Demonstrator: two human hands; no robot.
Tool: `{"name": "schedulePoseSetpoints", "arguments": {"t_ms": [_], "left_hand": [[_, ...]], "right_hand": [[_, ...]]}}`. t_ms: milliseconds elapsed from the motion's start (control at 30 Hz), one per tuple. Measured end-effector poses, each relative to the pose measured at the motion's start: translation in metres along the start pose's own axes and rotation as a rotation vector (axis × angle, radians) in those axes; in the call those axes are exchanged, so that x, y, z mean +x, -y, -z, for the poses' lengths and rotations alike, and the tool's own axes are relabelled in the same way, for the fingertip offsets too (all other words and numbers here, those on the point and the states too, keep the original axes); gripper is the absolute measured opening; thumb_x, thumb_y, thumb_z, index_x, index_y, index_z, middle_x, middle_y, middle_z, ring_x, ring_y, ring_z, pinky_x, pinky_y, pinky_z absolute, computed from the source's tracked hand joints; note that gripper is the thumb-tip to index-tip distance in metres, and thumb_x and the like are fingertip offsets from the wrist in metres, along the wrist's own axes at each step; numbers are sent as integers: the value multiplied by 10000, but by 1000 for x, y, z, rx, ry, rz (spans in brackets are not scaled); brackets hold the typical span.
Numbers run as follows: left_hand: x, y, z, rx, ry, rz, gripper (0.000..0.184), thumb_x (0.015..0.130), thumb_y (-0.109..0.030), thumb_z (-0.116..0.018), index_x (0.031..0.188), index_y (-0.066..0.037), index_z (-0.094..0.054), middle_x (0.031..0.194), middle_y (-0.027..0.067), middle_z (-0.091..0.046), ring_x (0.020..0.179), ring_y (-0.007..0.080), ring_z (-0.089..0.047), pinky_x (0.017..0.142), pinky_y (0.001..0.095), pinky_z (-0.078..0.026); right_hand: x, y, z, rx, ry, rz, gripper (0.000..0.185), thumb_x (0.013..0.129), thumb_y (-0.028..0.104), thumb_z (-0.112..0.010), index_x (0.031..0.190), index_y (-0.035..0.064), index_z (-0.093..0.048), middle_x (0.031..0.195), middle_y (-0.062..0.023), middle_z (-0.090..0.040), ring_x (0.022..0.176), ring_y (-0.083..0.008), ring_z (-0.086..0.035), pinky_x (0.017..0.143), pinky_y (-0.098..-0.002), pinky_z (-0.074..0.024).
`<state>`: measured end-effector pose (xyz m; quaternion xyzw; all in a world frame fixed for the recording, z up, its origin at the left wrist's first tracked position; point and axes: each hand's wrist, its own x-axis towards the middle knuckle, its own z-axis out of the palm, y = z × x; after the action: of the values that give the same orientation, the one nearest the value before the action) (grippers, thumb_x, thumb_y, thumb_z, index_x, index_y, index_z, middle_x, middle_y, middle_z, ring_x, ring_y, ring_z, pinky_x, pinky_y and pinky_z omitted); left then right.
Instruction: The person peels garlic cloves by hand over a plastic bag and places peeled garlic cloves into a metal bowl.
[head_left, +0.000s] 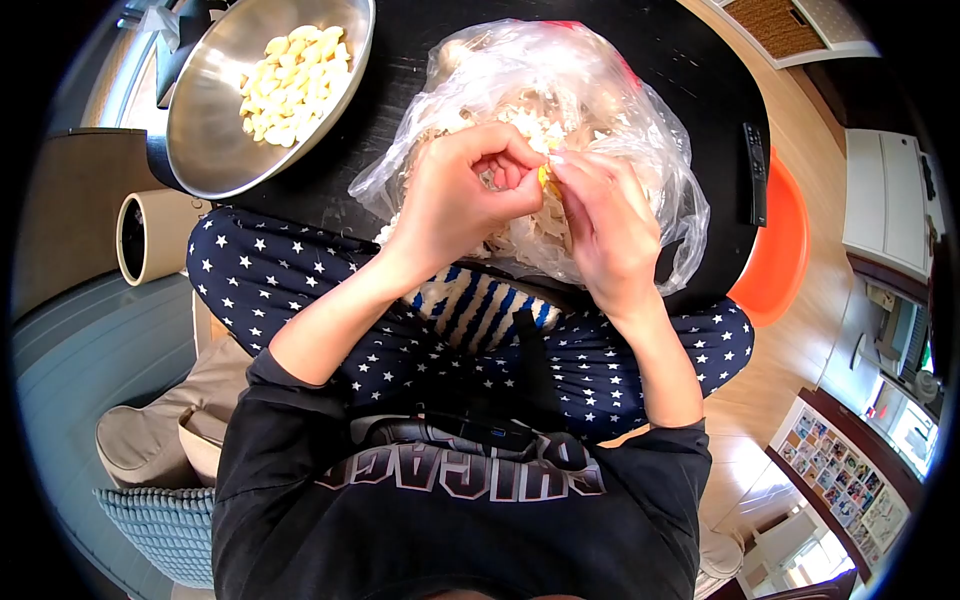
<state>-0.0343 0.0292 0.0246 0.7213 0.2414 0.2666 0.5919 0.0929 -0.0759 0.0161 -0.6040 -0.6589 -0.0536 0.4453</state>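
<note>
Black table (400, 90), yellow piece (545, 175) between fingers (580, 176)

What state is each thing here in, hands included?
Left hand: fingertips pinched at a small yellow piece
Right hand: fingertips pinched at that piece too
Small yellow piece: mostly hidden by fingers
Metal bowl: uncovered, partly filled with pale cloves
Plastic bag: crumpled
Remote control: lying on the table; on/off unclear

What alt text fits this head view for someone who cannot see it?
Bare left hand and bare right hand pinch a small yellow piece over a clear plastic bag of pale papery scraps on a black table. At upper left, a round silver metal bowl holds pale yellow clove-shaped pieces.
</note>
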Motion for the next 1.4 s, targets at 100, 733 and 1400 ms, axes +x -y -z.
{"name": "schedulePoseSetpoints", "arguments": {"t_ms": [100, 733, 1400], "left_hand": [[-1, -3, -3, 44, -67, -68, 93, 665, 17, -657, 747, 2, -614, 627, 5, -574, 599, 45, -518, 579, 183, -431], [12, -2, 5, 415, -211, -459, 154, 647, 34, -656, 775, -24, -593, 707, 63, -555, 593, 145, -543, 550, 234, -449], [9, 4, -5, 151, -155, -444, 161, 682, 9, -689, 826, -60, -671, 794, 41, -612, 691, 127, -572, 552, 216, -429]], "right_hand": [[3, 4, 1, 118, -41, -99, 340, 659, -118, -625, 982, -21, -586, 913, -139, -620, 820, -286, -592, 708, -320, -489], [4, 3, 11, 1065, -241, -730, 276, 845, 48, -576, 1083, -10, -449, 1071, -162, -575, 978, -223, -584, 839, -302, -478], [-3, 6, 4, 1022, -139, -689, 272, 838, -12, -561, 1092, -28, -464, 1061, -137, -569, 1000, -173, -560, 895, -280, -449]]}}
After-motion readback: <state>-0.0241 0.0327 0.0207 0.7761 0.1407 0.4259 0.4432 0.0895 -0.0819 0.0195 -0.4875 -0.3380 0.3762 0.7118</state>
